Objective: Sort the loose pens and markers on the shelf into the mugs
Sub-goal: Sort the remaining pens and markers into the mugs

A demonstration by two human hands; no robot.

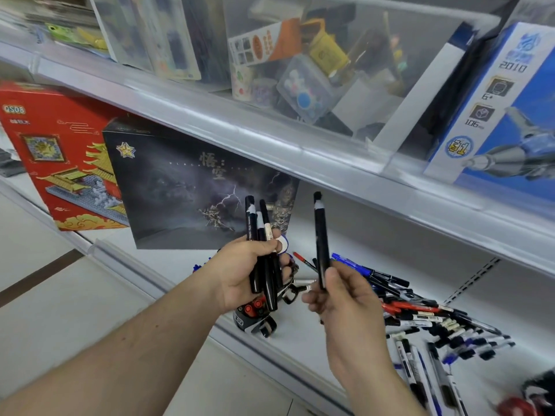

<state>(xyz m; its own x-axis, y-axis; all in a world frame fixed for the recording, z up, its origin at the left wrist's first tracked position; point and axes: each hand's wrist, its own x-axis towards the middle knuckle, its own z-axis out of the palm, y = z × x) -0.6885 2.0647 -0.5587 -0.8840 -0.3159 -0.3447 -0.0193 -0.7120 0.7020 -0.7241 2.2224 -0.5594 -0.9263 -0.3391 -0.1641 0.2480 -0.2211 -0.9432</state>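
Left hand (249, 271) hides most of mug (255, 318).

Bundle of markers (264, 259) upright in left hand (243, 274), above mug (255, 318) at front edge of lower shelf (300, 331). Single marker (320, 238) upright in right hand (342, 298), just right of bundle. Loose pens (426, 319) spread along shelf to the right. Two boxes (186, 187) standing behind, toward left end.

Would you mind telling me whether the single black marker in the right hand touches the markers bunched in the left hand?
Apart: the head view shows shelf background between the single marker and the bunch.
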